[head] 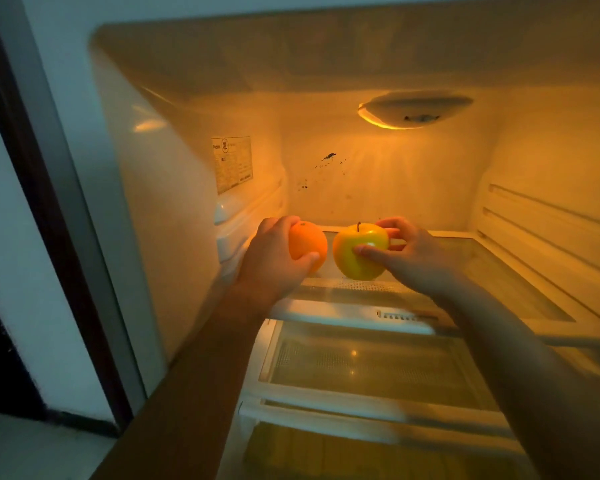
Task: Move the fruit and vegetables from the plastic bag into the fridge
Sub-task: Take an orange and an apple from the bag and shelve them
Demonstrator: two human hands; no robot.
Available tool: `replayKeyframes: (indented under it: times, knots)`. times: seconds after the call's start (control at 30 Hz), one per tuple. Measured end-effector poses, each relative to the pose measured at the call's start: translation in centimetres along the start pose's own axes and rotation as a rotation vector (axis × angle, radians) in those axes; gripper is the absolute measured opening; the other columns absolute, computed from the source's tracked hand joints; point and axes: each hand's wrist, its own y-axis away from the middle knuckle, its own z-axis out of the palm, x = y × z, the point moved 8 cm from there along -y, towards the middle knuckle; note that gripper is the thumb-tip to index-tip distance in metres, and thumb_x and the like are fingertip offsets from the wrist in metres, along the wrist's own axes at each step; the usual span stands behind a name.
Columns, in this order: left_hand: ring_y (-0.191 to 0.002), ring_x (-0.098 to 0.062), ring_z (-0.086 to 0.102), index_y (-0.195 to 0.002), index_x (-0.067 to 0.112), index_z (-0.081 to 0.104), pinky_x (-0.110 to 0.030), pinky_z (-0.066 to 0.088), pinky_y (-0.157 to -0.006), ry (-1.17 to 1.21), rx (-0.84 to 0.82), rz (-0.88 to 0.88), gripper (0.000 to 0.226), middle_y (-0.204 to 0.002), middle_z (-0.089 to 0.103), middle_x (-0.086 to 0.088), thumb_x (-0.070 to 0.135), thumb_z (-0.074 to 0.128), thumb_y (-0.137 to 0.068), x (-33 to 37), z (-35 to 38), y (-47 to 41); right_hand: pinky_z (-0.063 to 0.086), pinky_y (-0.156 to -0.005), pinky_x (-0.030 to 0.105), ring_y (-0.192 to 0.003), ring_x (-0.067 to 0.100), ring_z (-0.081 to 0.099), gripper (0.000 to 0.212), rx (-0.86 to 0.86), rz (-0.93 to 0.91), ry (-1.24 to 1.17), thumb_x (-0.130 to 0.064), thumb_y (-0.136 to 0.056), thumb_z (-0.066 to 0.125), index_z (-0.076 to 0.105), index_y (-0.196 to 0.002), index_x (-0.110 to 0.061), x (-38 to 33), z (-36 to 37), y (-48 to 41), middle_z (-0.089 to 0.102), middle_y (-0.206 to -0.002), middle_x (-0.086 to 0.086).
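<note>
Shelf (499,265); orange (309,242) partly behind left hand (271,252).

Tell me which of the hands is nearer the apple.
Right. The right hand grips the apple from its right side. The left hand is apart from it, to its left, holding the orange.

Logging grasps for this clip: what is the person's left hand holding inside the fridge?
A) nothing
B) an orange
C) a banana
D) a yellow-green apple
B: the left hand has its fingers and thumb curled round the orange, while the right hand pinches the yellow-green apple just beside it.
</note>
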Motion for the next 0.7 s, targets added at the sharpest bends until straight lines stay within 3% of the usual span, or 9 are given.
replayKeyframes:
  times: [0.17,0.43,0.7]
  knots:
    - [-0.119,-0.024,0.046,-0.132,0.017,0.044,-0.031,0.037,-0.097,0.034,-0.014,-0.06,0.061,-0.135,0.043,-0.008,0.027,0.071,-0.077,-0.4,1.5,-2.6,0.054,-0.085,0.042,-0.098,0.02,0.057,0.055,-0.112,0.097,-0.176,-0.038,-0.074,0.073,0.048,-0.119,-0.019,0.8,0.9,-3.7,0.056,-0.112,0.005]
    - [-0.116,-0.025,0.049,-0.126,0.015,0.049,-0.025,0.035,-0.093,0.01,-0.057,-0.056,0.06,-0.129,0.048,-0.011,0.026,0.074,-0.072,0.0,3.7,-6.7,0.053,-0.088,0.042,-0.103,0.022,0.055,0.056,-0.043,0.03,-0.167,-0.038,-0.072,0.075,0.046,-0.118,-0.021,1.7,-0.8,-7.5,0.054,-0.115,0.004]
    - [-0.115,-0.024,0.049,-0.127,0.02,0.048,-0.03,0.039,-0.096,0.03,-0.031,0.008,0.063,-0.132,0.044,-0.007,0.027,0.076,-0.071,-1.4,4.3,-6.1,0.052,-0.079,0.032,-0.091,0.013,0.052,0.054,-0.05,0.061,-0.086,-0.035,-0.075,0.075,0.044,-0.118,-0.023,3.7,1.2,-7.8,0.05,-0.11,-0.001]
